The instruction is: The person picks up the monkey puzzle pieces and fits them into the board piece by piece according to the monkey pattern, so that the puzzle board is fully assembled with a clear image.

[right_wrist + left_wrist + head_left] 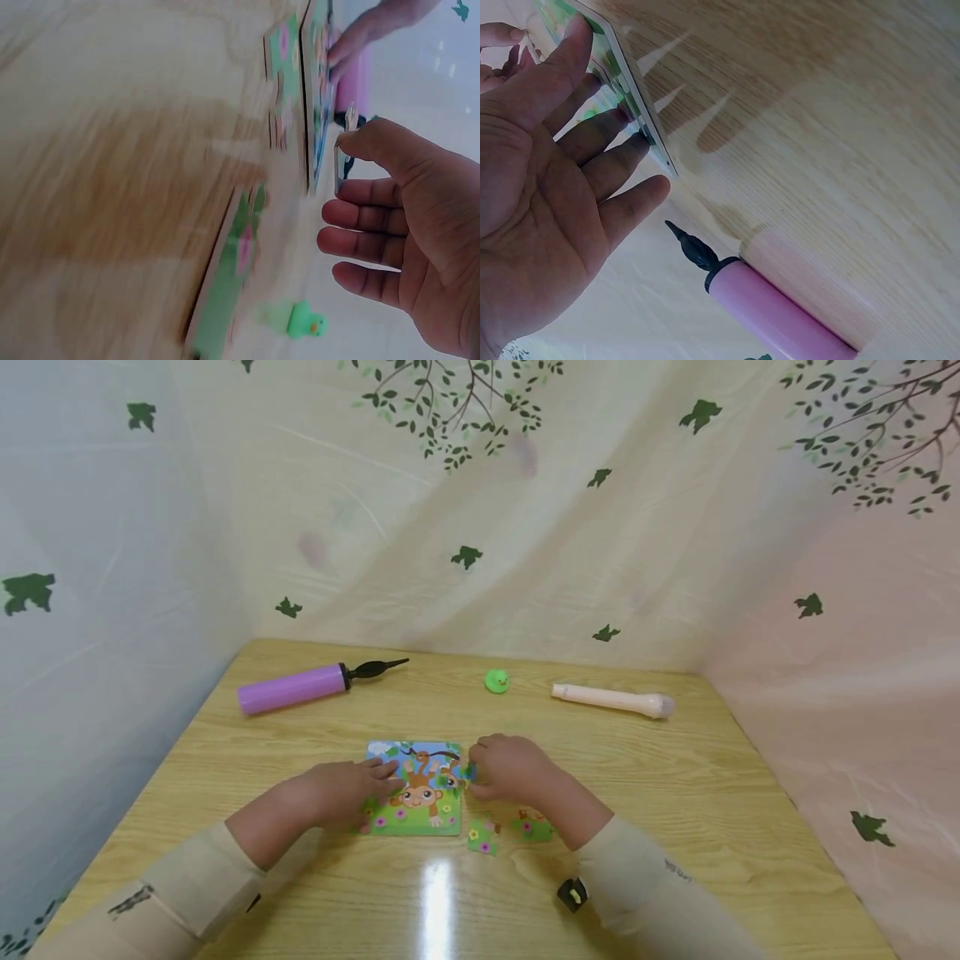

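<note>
A monkey jigsaw puzzle [420, 823] lies in its flat board on the wooden table. My left hand [341, 793] rests on the puzzle's left side, its fingers extended; in the left wrist view that hand [562, 165] shows the fingertips against the picture. With thumb and forefinger my right hand [513, 768] pinches a small puzzle piece [340, 161] at the board's right edge. In the right wrist view the other fingers are loosely bent. Two loose pieces lie right of the board: a green one with flowers [482, 838] and another [534, 830], partly hidden by the right wrist.
At the back left lies a purple hand pump [292, 690] with a black nozzle. A small green rubber duck [497, 682] sits at the back middle. A pale microphone-shaped stick [611, 699] lies back right. Patterned cloth [525, 527] hangs around the table.
</note>
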### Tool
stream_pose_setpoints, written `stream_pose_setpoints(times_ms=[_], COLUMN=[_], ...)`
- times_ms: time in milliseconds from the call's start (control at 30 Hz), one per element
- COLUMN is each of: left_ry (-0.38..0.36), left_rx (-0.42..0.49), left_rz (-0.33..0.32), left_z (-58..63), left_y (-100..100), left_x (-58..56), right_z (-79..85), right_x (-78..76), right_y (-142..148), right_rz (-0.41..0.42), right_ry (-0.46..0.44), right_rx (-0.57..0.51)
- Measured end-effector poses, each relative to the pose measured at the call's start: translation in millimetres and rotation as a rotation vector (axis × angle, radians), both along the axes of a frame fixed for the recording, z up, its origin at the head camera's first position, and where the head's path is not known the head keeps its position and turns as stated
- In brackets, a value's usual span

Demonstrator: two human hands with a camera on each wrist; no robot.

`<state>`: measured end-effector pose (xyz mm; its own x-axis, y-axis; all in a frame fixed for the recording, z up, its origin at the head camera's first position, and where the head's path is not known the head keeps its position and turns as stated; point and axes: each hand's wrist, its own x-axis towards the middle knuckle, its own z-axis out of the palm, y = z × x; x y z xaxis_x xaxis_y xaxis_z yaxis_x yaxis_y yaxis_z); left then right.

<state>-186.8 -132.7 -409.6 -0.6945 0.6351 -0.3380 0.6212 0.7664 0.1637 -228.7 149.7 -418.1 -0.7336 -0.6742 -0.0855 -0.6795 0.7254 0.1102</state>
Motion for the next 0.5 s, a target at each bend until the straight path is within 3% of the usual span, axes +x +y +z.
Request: stream_pose_setpoints(times_ms=[200,500], left_ry=[-0.002,-0.007], left_rx=[-0.01,-0.006], left_rz=[0.01,0.009], left_z=[1.1,-0.2], left_y=[1.6,0.5], left_x=[-0.6,-1.1], right_z=[-7.8,-11.5], right_x=[-2.6,-2.4], right_y=[-23.9,-35.7], right_rz=[0.047,0.023], right_ry=[0.003,-0.028], right_rx=[0.036,0.104])
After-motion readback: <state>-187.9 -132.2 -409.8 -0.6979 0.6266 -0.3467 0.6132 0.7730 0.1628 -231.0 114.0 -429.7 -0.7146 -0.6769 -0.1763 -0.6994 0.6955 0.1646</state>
